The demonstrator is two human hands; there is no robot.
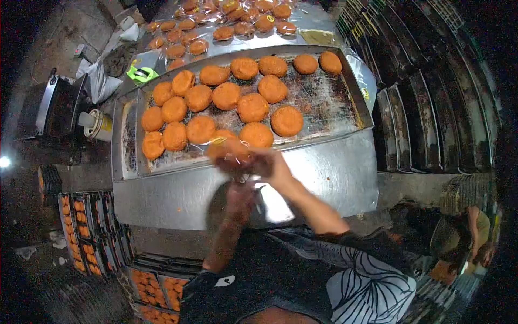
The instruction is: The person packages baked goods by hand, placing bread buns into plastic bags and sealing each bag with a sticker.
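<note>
Round orange-brown buns [252, 108] lie in loose rows on a metal baking tray [345, 120], mostly on its left side and far edge. Over the tray's near edge, a bun in a clear plastic bag with a yellow label [218, 140] is held up between my hands, blurred by motion. My right hand [272, 168] is closed around the right side of the bag. Below it, my left hand [240, 195] is closed at the lower end of the bag, its fingers smeared and partly hidden.
Bagged buns [232, 24] are heaped beyond the tray. A bright green tape dispenser [142, 74] sits at the tray's far left corner. Racks of dark trays [421, 124] stand on the right; trays of buns [81, 227] are stacked lower left. Another person [472, 232] is at lower right.
</note>
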